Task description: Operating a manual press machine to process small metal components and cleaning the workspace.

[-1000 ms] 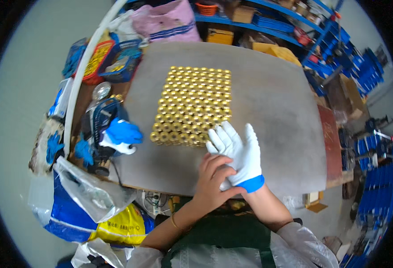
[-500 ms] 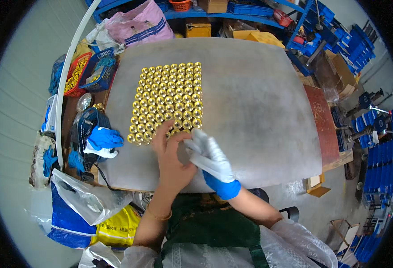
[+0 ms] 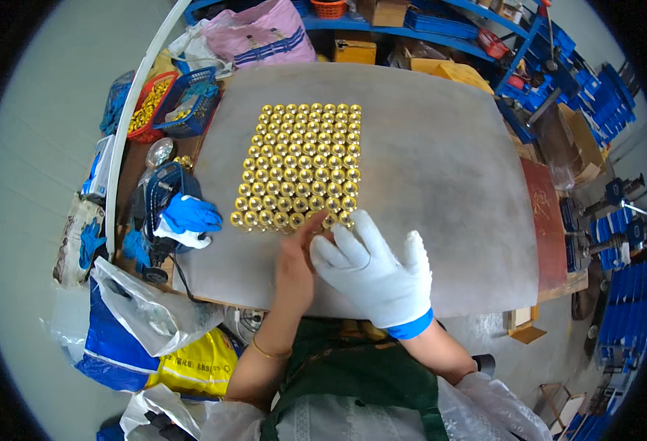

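Shiny gold-coloured round metal pieces (image 3: pixel 305 162) stand in close, even rows on the grey metal tabletop (image 3: pixel 448 169). My bare left hand (image 3: pixel 294 264) is at the near edge of this block, its visible fingers stretched toward the front row. Its fingertips are partly hidden, so I cannot tell whether they touch a piece. My right hand (image 3: pixel 379 279) wears a white glove with a blue cuff. Its fingers are apart, the thumb out to the right, the fingertips close to the front row's right end and beside my left hand. Nothing shows in either hand.
Left of the table are a red basket (image 3: pixel 147 110) of small yellow pieces, a blue basket (image 3: pixel 187 103) and blue-and-white gloves (image 3: pixel 191 218). A pink sack (image 3: pixel 261 33) and blue shelving (image 3: pixel 382 28) stand behind. A reddish board (image 3: pixel 544 220) lines the right edge.
The view has shifted, so the table appears further right. My right hand has turned, showing its broad side with fingers spread. My left fingers have left their rounded curl and stretched out.
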A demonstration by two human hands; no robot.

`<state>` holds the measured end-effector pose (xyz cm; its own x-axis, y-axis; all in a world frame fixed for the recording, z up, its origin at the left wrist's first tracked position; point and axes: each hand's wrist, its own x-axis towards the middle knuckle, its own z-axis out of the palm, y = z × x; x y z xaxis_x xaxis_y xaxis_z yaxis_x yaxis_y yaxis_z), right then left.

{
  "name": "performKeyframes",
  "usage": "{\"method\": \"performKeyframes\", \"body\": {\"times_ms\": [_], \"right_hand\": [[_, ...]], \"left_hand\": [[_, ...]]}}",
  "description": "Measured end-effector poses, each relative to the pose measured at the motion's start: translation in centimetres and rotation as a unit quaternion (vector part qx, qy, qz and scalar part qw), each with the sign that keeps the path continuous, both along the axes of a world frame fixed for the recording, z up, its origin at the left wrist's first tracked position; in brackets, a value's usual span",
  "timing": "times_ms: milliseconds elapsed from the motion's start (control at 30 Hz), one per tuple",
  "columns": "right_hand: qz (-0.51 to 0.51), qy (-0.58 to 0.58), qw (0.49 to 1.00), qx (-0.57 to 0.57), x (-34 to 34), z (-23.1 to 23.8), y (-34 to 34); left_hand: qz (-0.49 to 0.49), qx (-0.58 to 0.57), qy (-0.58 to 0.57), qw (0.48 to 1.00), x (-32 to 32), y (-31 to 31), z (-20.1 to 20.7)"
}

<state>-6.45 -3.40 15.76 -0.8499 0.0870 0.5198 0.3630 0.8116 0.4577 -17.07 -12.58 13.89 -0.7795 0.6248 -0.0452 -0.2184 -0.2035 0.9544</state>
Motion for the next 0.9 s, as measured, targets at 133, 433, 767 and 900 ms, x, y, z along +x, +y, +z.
{"method": "performKeyframes", "body": {"times_ms": [133,433,767,900], "right_hand": [[-0.004,0.015,0.998,-0.054,-0.6,0.6,-1.2],[-0.048,-0.068,0.989,0.125,0.0,-1.5,-1.9],[0.051,-0.165,0.958,0.229,-1.0,-5.9,-3.1],[-0.046,-0.069,0.589,0.804,-2.5,-1.3,-4.9]], "left_hand": [[0.007,-0.040,-0.018,0.999,0.3,-1.1,-0.8],[-0.148,0.070,-0.055,0.985,0.2,-1.9,2.4],[-0.140,0.125,-0.140,0.972,0.2,-3.3,0.5],[-0.036,0.187,-0.245,0.951,0.4,-5.2,0.6]]}}
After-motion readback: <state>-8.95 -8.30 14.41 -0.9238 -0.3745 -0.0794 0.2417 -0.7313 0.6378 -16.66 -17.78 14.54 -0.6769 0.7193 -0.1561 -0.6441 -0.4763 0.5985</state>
